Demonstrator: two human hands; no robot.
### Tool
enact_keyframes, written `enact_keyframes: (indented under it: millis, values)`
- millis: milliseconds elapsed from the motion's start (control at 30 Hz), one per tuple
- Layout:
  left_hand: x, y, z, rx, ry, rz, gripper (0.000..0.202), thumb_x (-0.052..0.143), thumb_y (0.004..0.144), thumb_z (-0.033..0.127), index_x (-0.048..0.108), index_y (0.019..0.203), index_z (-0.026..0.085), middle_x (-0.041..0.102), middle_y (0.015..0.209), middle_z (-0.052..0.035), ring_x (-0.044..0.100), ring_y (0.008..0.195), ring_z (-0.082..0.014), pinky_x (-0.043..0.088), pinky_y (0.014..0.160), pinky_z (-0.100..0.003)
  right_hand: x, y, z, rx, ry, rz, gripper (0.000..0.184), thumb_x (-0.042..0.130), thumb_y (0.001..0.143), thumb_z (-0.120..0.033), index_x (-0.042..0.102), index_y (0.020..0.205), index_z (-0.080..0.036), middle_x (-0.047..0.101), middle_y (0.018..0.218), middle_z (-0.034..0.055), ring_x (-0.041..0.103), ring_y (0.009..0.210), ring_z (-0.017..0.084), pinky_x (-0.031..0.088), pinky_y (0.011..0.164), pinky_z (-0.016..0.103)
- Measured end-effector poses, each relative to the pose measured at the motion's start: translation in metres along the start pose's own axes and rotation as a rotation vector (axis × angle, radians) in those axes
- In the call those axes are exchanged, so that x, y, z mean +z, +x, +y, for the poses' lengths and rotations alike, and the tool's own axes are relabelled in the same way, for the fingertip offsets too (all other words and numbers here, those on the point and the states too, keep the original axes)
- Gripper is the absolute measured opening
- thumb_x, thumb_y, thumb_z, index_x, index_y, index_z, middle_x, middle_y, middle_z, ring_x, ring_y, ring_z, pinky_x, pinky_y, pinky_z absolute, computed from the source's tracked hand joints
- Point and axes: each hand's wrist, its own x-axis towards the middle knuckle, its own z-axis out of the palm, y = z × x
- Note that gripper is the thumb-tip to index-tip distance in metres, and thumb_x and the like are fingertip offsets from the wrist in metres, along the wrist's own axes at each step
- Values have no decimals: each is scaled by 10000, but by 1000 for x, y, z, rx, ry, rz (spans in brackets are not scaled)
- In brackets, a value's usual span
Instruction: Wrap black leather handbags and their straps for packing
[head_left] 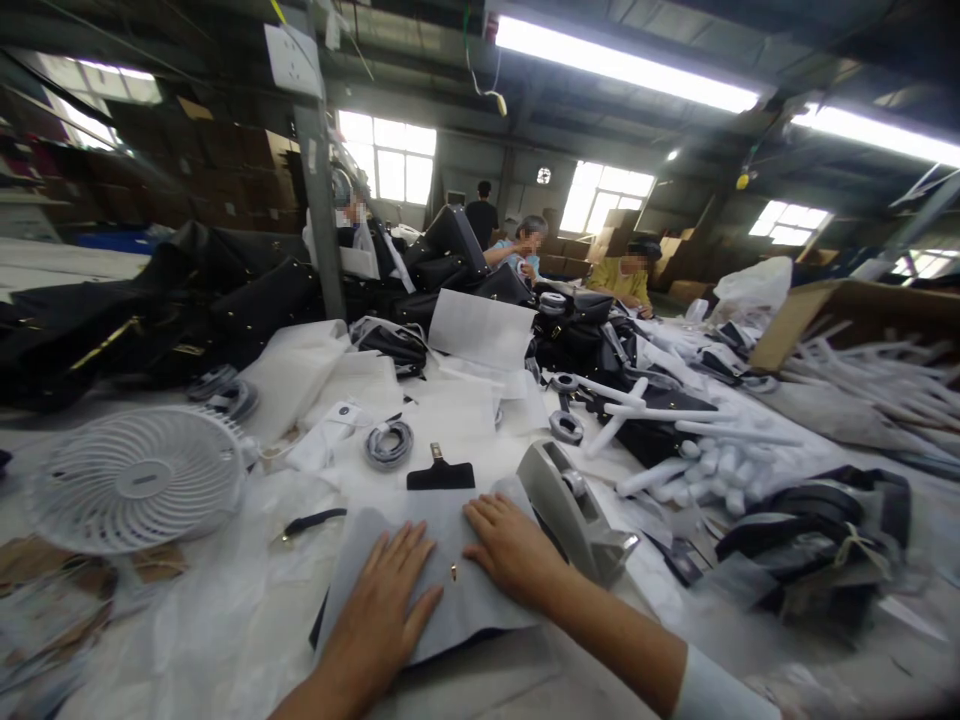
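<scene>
Both hands rest on a sheet of white foam wrap (442,520) that covers a black bag, whose dark edge shows along the bottom. My left hand (386,600) lies flat on the sheet's left half, fingers stretched forward. On the right half, my right hand (506,545) presses down with its fingers extended. Between them a small gold clasp (453,572) pokes through the foam. Beyond the sheet sticks out a black flap (440,475) with a metal buckle. Just right of my right hand stands a grey tape dispenser (574,510).
A white fan (139,480) stands at the left. Behind the work lie a coiled wrapped strap (388,443), foam sheets (480,330) and black bags (247,310). White foam tubes (720,465) and a cardboard box (795,320) are on the right. Several people sit or stand farther back.
</scene>
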Motion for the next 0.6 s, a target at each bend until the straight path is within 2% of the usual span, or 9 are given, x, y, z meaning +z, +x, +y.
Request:
enact_keyframes:
  millis: [100,200,300,433,500,600]
  values:
    - [0,3,-10,-71,121,27,508,524,939,467,561,1345,164,533,1435,-172,450,1355,-359,380,1084,-592,1,1,0,-3,-20,5,511,590,947,-375,522,1366,-90,559,1382,174,461,1332,316,302,1171,487]
    - [-7,9,-18,-50,186,-65,682,478,904,629,562,1346,116,570,1382,-218,485,1318,-389,292,1112,-641,0,0,1,1,-25,-2,545,572,952,-411,514,1383,-84,540,1404,180,448,1342,335,281,1179,516]
    - [-16,18,-25,40,199,-122,741,462,876,691,548,1365,142,576,1385,-196,499,1308,-386,298,1109,-605,2,-4,5,12,4,-19,623,564,946,-466,460,1440,-102,462,1481,168,381,1394,340,249,1198,527]
    - [-24,29,-38,183,233,-50,828,476,799,783,597,1312,144,674,1264,-163,614,1166,-350,365,1056,-491,9,-8,14,28,26,-37,694,564,931,-519,404,1483,-130,406,1522,129,334,1422,341,254,1204,532]
    - [-22,31,-47,252,257,-23,767,477,824,755,642,1244,134,726,1158,-140,655,1072,-307,347,1076,-443,15,-6,22,-3,2,-26,718,567,919,-549,419,1472,-116,439,1498,136,392,1389,350,298,1184,539]
    - [-5,24,-60,338,234,-9,472,494,930,530,674,1178,171,758,1047,-88,687,961,-250,187,1189,-436,23,-1,36,-135,-85,37,772,534,897,-637,486,1412,-64,568,1378,182,529,1272,368,363,1135,549]
